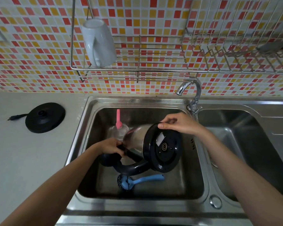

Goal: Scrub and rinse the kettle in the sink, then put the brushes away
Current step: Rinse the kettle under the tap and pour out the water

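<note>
The kettle [162, 147], shiny-bodied with a round black underside and a curved black handle, is held on its side in the stainless-steel sink [170, 190] at the centre of the frame. Its mouth end is gripped by the curled left hand [110, 148] and its base rim pinched by the right hand [180, 123]. A blue brush [137, 181] is laid flat on the basin floor below it, and a pink-handled brush [118, 119] is propped at the back.

A black power base [45, 117] lies on the counter [15, 160] to my left. Before me, a white mug [98, 43] sits mouth-down in the wire rack [145, 68].
</note>
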